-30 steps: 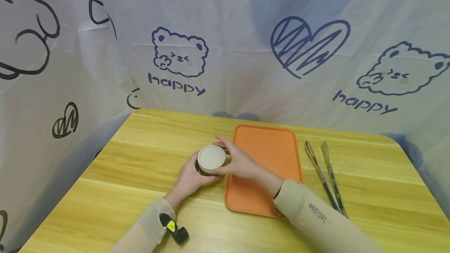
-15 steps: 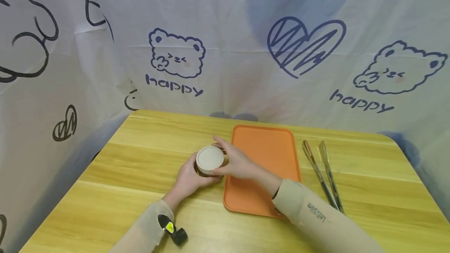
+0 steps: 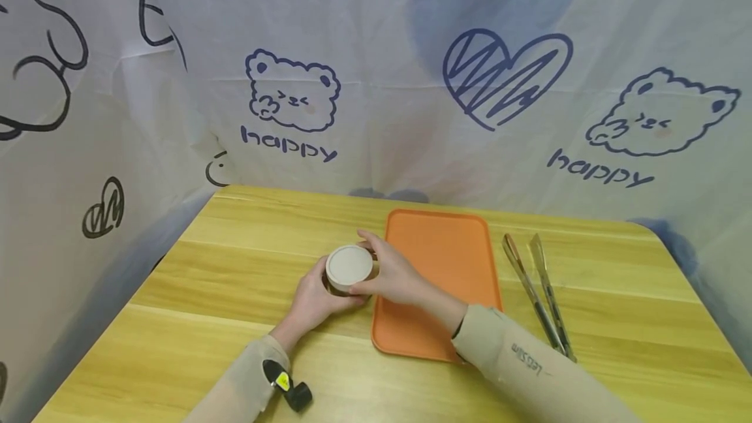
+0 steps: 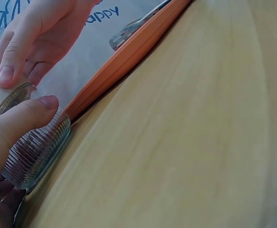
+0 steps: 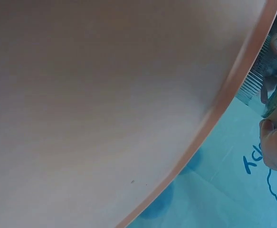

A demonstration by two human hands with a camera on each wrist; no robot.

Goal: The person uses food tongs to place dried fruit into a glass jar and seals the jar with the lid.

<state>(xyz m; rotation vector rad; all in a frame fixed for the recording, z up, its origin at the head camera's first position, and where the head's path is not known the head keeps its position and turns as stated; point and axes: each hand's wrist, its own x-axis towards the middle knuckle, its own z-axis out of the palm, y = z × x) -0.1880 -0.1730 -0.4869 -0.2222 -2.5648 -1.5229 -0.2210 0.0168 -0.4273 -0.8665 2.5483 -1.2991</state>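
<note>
A ribbed clear glass jar with a round cream lid stands upright at the left edge of the orange tray. My left hand grips the jar's body from the left, its thumb lying across the ribbed glass in the left wrist view. From the other side my right hand holds the lid's rim between thumb and fingers. Some of its fingers are hidden behind the lid in the head view. The right wrist view shows only part of the jar and both hands at its right edge.
The orange tray lies under my right forearm. Right of it are metal tongs with their arms spread, partly behind my right sleeve. A small black device is strapped to my left sleeve. A printed white cloth hangs behind the table.
The head view has shifted slightly, so the scene sits a little further left. Both hands stay on the jar and its lid, with hardly any visible movement.
</note>
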